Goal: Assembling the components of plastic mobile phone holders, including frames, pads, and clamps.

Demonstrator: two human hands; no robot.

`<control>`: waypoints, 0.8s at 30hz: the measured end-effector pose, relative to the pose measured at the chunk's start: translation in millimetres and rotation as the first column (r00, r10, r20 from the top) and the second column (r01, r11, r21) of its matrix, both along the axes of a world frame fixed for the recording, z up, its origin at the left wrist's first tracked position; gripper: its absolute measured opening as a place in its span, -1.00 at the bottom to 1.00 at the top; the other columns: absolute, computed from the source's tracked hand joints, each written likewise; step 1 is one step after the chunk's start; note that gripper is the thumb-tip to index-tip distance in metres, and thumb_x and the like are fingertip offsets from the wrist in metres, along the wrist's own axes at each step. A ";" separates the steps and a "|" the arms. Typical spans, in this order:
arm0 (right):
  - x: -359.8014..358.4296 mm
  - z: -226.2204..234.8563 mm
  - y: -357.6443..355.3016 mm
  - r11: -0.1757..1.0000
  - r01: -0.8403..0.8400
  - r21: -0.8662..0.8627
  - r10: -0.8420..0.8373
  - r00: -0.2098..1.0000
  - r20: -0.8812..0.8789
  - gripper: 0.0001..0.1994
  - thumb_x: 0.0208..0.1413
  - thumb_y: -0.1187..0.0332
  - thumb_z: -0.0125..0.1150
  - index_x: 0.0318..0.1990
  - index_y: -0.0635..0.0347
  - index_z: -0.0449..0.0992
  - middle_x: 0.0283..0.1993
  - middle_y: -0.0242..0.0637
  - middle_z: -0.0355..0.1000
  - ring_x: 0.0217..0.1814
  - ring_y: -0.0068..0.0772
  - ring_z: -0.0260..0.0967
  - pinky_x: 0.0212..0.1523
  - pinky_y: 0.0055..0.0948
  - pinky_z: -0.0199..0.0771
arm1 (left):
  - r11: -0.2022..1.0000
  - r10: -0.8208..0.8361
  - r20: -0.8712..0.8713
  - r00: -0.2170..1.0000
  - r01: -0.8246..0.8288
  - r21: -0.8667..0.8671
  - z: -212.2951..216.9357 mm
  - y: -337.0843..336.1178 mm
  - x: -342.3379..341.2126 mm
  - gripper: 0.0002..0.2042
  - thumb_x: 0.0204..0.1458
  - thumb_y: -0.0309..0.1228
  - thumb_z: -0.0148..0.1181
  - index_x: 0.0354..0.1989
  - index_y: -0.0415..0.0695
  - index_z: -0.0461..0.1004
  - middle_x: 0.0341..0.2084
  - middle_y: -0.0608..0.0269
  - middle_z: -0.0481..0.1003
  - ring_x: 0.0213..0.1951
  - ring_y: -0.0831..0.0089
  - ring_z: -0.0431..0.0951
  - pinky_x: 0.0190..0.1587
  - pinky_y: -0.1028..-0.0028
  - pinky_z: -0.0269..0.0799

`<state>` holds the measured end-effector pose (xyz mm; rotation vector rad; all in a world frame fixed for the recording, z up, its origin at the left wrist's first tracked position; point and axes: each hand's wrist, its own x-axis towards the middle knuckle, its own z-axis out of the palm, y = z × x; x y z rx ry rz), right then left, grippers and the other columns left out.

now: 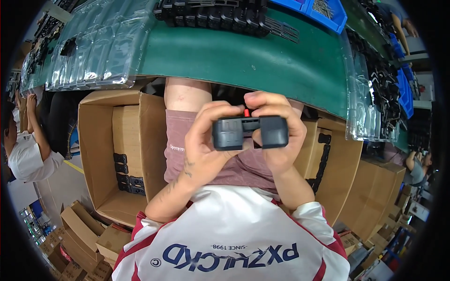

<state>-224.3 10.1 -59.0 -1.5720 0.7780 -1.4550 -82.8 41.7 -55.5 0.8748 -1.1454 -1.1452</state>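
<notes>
I see a dark grey plastic housing (248, 132) with a red tab at centre frame, a green table mat (262, 61) above, blue bins (323, 11) upper right, brown cardboard boxes (101, 154) left.

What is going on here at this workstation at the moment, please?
A seated person holds a dark grey plastic part with a small red piece at its top, gripped in both hands above the lap: the left hand on its left end, the right hand on its right. A green workbench ahead carries rows of black parts and clear blister trays. An open cardboard box on the left holds a few black parts; another box stands on the right.
</notes>
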 end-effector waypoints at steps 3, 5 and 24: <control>2.9 -1.1 3.3 0.997 0.000 -0.081 0.006 0.997 0.078 -0.75 -0.17 0.52 0.30 -0.28 0.25 0.43 -0.15 -0.19 0.41 -0.13 -0.32 0.36 -0.07 -0.39 0.37 | 0.992 0.040 -0.029 0.999 -0.043 -0.119 -2.4 -2.6 -15.5 -0.67 -0.09 -0.63 0.16 -0.09 -0.19 0.38 -0.10 0.09 0.35 -0.06 0.27 0.41 0.04 0.35 0.32; 5.0 -4.2 6.5 0.995 0.012 -0.102 0.001 0.992 0.128 -0.76 -0.17 0.54 0.29 -0.27 0.25 0.44 -0.14 -0.18 0.42 -0.09 -0.30 0.37 -0.03 -0.36 0.38 | 0.983 0.022 -0.159 0.987 -0.050 -0.176 -14.3 -4.3 -23.1 -0.69 -0.05 -0.57 0.14 -0.08 -0.19 0.36 -0.08 0.03 0.33 0.00 0.19 0.38 0.08 0.27 0.28; 28.9 15.2 3.2 0.866 -0.281 0.413 0.128 0.924 0.360 -0.27 0.01 0.45 0.14 0.34 0.30 -0.06 0.27 0.06 0.13 0.25 -0.16 0.17 0.20 -0.39 0.16 | 0.966 -0.157 -0.422 0.893 0.228 0.123 -0.9 -5.7 9.9 -0.26 -0.28 -0.66 0.16 0.21 -0.15 0.06 -0.24 0.14 0.35 -0.26 0.39 0.39 -0.13 0.52 0.30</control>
